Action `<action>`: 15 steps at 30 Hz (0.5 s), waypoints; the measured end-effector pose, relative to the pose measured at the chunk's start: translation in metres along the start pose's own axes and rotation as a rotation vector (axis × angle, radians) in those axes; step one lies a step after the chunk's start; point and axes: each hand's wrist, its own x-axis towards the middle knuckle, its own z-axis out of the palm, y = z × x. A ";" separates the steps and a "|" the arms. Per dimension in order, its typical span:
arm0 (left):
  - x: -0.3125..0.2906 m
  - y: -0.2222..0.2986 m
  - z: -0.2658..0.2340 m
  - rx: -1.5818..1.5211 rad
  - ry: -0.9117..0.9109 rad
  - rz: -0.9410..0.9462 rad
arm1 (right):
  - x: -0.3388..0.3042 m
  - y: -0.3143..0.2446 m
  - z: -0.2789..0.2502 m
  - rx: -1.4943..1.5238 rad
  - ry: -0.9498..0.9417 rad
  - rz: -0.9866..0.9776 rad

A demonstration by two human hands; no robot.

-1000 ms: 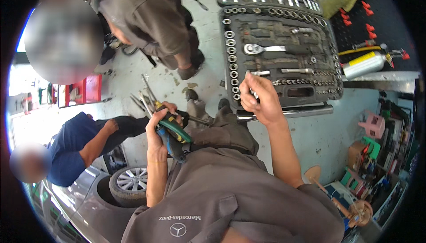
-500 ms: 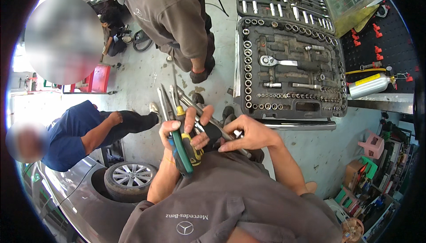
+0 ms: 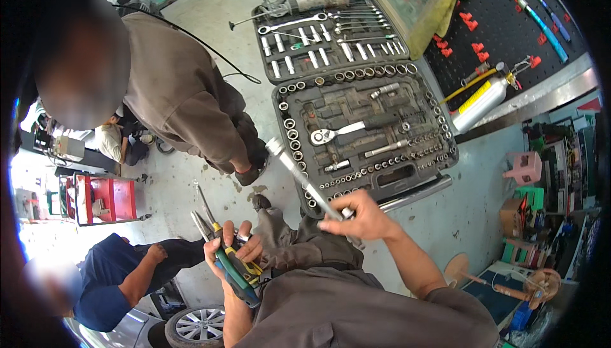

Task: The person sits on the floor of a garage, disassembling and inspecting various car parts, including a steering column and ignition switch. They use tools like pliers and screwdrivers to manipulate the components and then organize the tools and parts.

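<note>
My left hand (image 3: 237,249) is closed round a bundle of hand tools. In it are pliers with green-and-blue handles (image 3: 234,277) and a screwdriver with a yellow-and-black handle (image 3: 252,270); their metal ends point up and left. My right hand (image 3: 366,216) grips a long chrome bar with a socket-shaped end (image 3: 299,175). That end reaches over the left edge of the open socket set case (image 3: 305,103), apart from the bundle. A ratchet (image 3: 347,130) lies in the case among rows of sockets. What else my left fingers cover is hidden.
Wrenches and a grease gun (image 3: 324,1) lie at the case's far half. Right of it are a silver cylinder (image 3: 480,104) and a black pegboard (image 3: 509,23). A co-worker in brown (image 3: 178,87) stands ahead left; another in blue (image 3: 108,271) is nearer. A red cart (image 3: 111,198) stands left.
My right hand has drawn the chrome bar away from the left hand's bundle, toward the case. The view has turned, and the co-worker in brown appears closer.
</note>
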 end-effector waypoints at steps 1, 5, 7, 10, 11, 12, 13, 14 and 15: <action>0.001 0.000 0.002 -0.007 0.019 0.014 | 0.000 0.004 -0.009 0.047 0.079 0.030; -0.011 0.003 -0.004 -0.042 0.100 0.035 | -0.010 0.022 -0.035 0.211 0.398 0.101; -0.013 0.005 -0.003 -0.055 0.148 0.052 | -0.013 0.024 -0.046 0.177 0.503 0.119; -0.014 0.008 -0.005 -0.066 0.194 0.067 | -0.014 0.029 -0.064 0.192 0.582 0.111; -0.015 0.008 -0.007 -0.068 0.211 0.082 | -0.013 0.025 -0.068 0.187 0.580 0.110; -0.017 0.009 -0.009 -0.071 0.229 0.097 | -0.011 0.023 -0.071 0.182 0.577 0.110; -0.018 0.009 -0.010 -0.065 0.229 0.098 | -0.009 0.029 -0.075 0.067 0.606 0.061; -0.017 0.008 -0.009 -0.066 0.247 0.112 | -0.010 0.022 -0.080 0.006 0.602 0.078; -0.016 0.008 -0.007 -0.067 0.265 0.126 | -0.006 0.028 -0.089 -0.105 0.600 0.033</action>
